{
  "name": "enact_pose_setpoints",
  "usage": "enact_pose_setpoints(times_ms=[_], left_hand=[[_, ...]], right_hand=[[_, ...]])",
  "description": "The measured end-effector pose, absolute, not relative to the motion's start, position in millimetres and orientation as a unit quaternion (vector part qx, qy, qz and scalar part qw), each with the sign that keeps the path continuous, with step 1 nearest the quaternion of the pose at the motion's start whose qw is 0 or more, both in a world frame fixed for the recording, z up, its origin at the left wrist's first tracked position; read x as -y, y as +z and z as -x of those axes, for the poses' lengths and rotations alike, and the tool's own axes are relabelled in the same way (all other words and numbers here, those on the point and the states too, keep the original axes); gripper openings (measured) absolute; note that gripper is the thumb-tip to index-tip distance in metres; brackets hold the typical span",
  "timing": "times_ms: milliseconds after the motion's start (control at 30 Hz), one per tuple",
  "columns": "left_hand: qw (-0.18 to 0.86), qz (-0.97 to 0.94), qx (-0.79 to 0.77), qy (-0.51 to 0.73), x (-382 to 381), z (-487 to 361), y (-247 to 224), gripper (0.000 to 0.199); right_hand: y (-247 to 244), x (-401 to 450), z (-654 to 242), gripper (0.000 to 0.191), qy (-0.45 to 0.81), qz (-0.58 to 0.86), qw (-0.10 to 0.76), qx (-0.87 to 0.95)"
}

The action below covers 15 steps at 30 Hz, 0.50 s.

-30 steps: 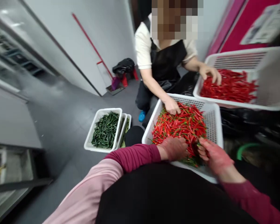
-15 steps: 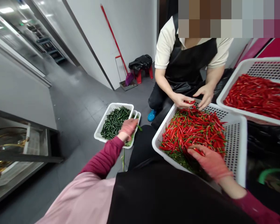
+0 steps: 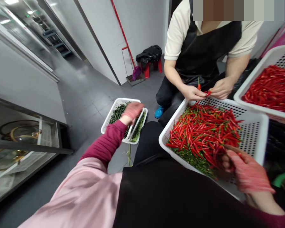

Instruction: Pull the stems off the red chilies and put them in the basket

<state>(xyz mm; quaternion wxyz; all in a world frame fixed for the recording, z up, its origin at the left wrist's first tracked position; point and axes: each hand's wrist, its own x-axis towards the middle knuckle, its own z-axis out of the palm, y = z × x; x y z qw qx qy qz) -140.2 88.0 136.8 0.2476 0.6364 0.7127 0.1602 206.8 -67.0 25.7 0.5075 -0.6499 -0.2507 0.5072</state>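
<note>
My left hand (image 3: pixel 133 111), in a pinkish-orange glove, hovers over a small white basket (image 3: pixel 104 125) of dark green chili peppers (image 3: pixel 117 114). Its fingers are smeared by motion, and I cannot see whether they hold anything. A narrow white basket (image 3: pixel 136 142) with green stems stands against it. My right hand (image 3: pixel 250 169), gloved alike, is curled at the near right of a large white basket (image 3: pixel 253 133). Red shows between its thumb and fingers, a red chili pepper. Red chili peppers (image 3: pixel 199 129) fill that basket, with green stems (image 3: pixel 196 163) along its near side.
Across the large basket a co-worker's hands (image 3: pixel 206 91) hold red chili peppers. Another white basket (image 3: pixel 239 95) of red peppers stands at the right. A red stool (image 3: pixel 146 71), a broom (image 3: pixel 136 72) and a dustpan (image 3: pixel 135 81) are by the wall. A metal rack (image 3: pixel 61 139) stands left.
My left hand has moved from the narrow stem basket toward the green pepper basket. My right hand has shifted right and nearer to me. The co-worker's hands have come together. The view has shifted.
</note>
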Motion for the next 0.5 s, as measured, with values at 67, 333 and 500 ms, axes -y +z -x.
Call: enact_pose_setpoints(times_ms=[67, 333, 500], left_hand=[[0.287, -0.736, -0.606, 0.098, -73, 86, 111, 0.019], [0.101, -0.963, -0.177, -0.177, -22, -66, 29, 0.022], [0.053, -0.976, -0.152, -0.148, -34, -86, 13, 0.028]], right_hand=[[31, 67, -207, 0.036, 0.518, 0.627, 0.547, 0.197], [31, 74, -226, 0.03, 0.529, 0.542, 0.653, 0.036], [25, 74, -231, 0.024, 0.552, 0.502, 0.665, 0.017]])
